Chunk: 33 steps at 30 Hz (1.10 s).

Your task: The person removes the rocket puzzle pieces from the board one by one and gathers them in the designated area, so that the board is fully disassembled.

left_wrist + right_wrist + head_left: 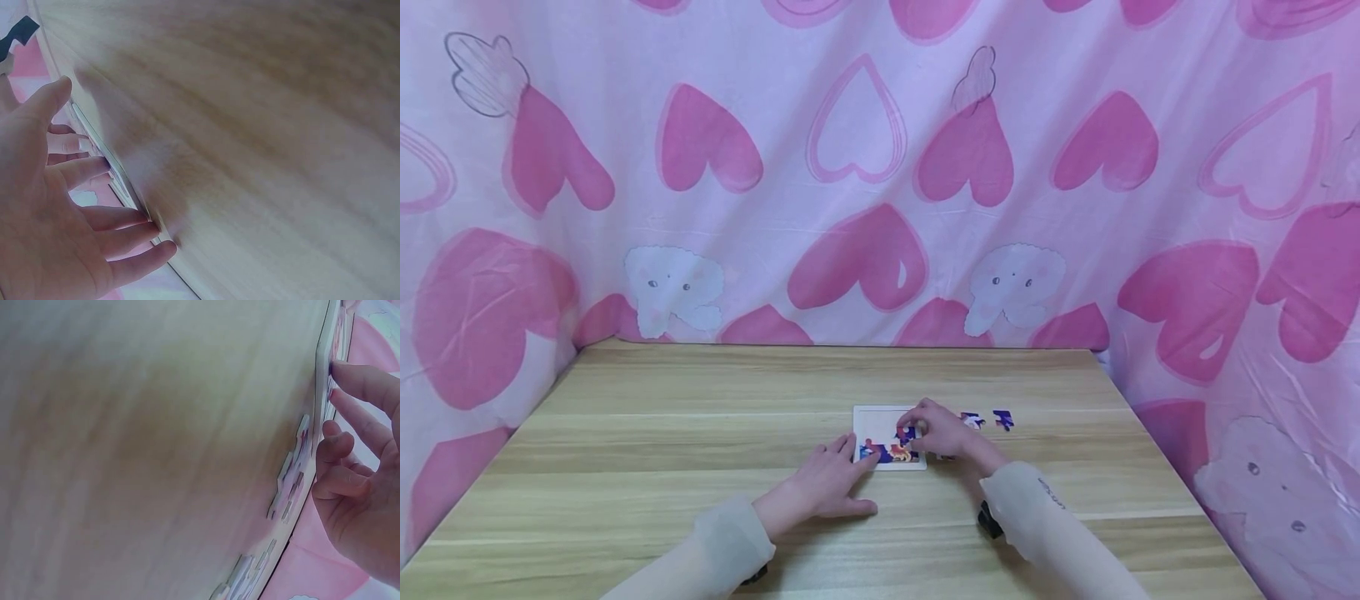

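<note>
A small white puzzle tray (871,419) lies on the wooden table, with colourful jigsaw pieces (880,453) along its near side. Over its right part, my right hand (942,429) pinches a purple and red jigsaw piece (906,434) between thumb and forefinger, low against the tray; the other fingers are curled in the right wrist view. How far that piece is seated cannot be told. My left hand (827,482) rests at the tray's left side with fingers extended, fingertips on its edge and thumb on the table. The left wrist view shows this hand (62,219) beside the thin tray edge.
Loose jigsaw pieces (1003,420) lie on the table right of the tray, some partly hidden by the right hand. In the right wrist view, several pieces (289,478) lie flat near the tray. A pink heart-patterned curtain (857,250) hangs behind and beside the table (662,417).
</note>
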Each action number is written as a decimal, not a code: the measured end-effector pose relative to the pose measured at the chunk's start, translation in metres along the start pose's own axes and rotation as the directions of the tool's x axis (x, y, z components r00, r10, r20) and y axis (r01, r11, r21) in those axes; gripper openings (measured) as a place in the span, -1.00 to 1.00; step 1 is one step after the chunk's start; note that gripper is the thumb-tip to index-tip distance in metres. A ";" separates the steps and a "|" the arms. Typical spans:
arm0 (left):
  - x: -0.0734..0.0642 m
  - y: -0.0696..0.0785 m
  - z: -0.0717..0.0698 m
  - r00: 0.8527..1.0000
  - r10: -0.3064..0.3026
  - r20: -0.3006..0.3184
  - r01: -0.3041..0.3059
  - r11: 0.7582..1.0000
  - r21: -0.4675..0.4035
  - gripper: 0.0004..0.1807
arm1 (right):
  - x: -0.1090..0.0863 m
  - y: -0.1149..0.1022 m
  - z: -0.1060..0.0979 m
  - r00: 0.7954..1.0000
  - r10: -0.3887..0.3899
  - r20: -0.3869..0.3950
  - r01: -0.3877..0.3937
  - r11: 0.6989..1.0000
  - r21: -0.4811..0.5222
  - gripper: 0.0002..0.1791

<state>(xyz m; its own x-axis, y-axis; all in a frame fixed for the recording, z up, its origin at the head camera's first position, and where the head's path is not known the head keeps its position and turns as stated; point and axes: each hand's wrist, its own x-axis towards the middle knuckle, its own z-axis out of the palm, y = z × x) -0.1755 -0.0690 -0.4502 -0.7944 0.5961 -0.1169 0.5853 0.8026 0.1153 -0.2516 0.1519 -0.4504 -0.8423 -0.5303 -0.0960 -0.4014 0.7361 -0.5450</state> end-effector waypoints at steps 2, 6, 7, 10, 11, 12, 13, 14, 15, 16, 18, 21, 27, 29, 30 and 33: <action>-0.001 0.000 0.000 1.000 0.002 -0.003 -0.002 1.000 -0.002 -0.18 | 0.001 0.000 0.000 1.000 0.009 0.008 -0.009 1.000 0.002 -0.64; -0.001 0.000 -0.001 1.000 0.005 -0.006 -0.005 1.000 -0.002 -0.18 | 0.003 0.001 0.001 0.999 0.029 0.023 -0.029 0.999 0.016 -0.67; -0.001 0.001 -0.001 1.000 0.006 -0.006 -0.006 1.000 -0.001 -0.18 | 0.004 0.001 0.001 0.999 0.032 0.026 -0.033 0.999 0.026 -0.68; -0.001 0.001 -0.001 1.000 0.007 -0.007 -0.007 1.000 0.002 -0.18 | 0.005 0.001 0.001 0.999 0.031 0.033 -0.032 0.998 0.055 -0.69; -0.001 0.001 -0.001 1.000 0.007 -0.007 -0.007 1.000 0.002 -0.18 | 0.005 0.000 0.001 0.999 0.024 0.034 -0.027 0.998 0.063 -0.70; -0.001 0.001 -0.001 1.000 0.007 -0.007 -0.007 1.000 0.003 -0.18 | 0.005 0.000 0.001 0.999 0.022 0.036 -0.025 0.997 0.071 -0.69; -0.001 0.001 0.000 1.000 0.007 -0.007 -0.007 1.000 0.005 -0.18 | 0.005 0.000 0.000 0.999 0.020 0.039 -0.023 0.996 0.084 -0.69; -0.001 0.001 0.000 1.000 0.007 -0.008 -0.007 1.000 0.007 -0.18 | 0.005 0.000 0.000 0.999 0.017 0.043 -0.021 0.996 0.091 -0.69; 0.000 0.001 0.000 1.000 0.007 -0.008 -0.007 1.000 0.008 -0.18 | 0.005 -0.001 0.000 0.999 0.013 0.047 -0.018 0.995 0.101 -0.68; 0.000 0.000 0.000 1.000 0.006 -0.008 -0.006 1.000 0.006 -0.18 | 0.005 -0.001 0.000 0.999 0.012 0.051 -0.017 0.994 0.108 -0.68; 0.000 0.000 0.000 1.000 0.005 -0.009 -0.005 1.000 0.005 -0.18 | 0.005 0.000 0.000 0.998 0.009 0.058 -0.016 0.992 0.121 -0.67; 0.000 0.000 0.000 1.000 0.005 -0.010 -0.005 1.000 0.001 -0.18 | 0.005 0.001 0.000 0.998 -0.012 0.060 0.004 0.992 0.126 -0.68; 0.000 0.000 0.000 1.000 0.006 -0.007 -0.006 1.000 -0.004 -0.19 | 0.002 0.005 0.000 0.998 -0.054 0.039 0.049 0.992 0.115 -0.71; 0.000 0.001 -0.001 1.000 0.007 -0.006 -0.007 1.000 -0.009 -0.19 | 0.002 0.006 0.000 0.998 -0.053 0.033 0.049 0.992 0.119 -0.71; 0.000 0.001 0.000 1.000 0.007 -0.006 -0.007 1.000 -0.011 -0.19 | 0.002 0.007 0.000 0.998 -0.052 0.030 0.048 0.991 0.123 -0.71; 0.000 0.001 0.000 1.000 0.004 -0.003 -0.005 1.000 -0.018 -0.19 | 0.001 0.008 0.000 0.999 -0.047 0.023 0.043 0.989 0.145 -0.71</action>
<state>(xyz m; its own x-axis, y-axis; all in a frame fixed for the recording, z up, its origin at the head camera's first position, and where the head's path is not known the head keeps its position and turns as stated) -0.1749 -0.0685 -0.4497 -0.7923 0.5996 -0.1132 0.5858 0.7993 0.1337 -0.2554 0.1574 -0.4552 -0.8144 -0.5734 -0.0893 -0.3807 0.6440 -0.6636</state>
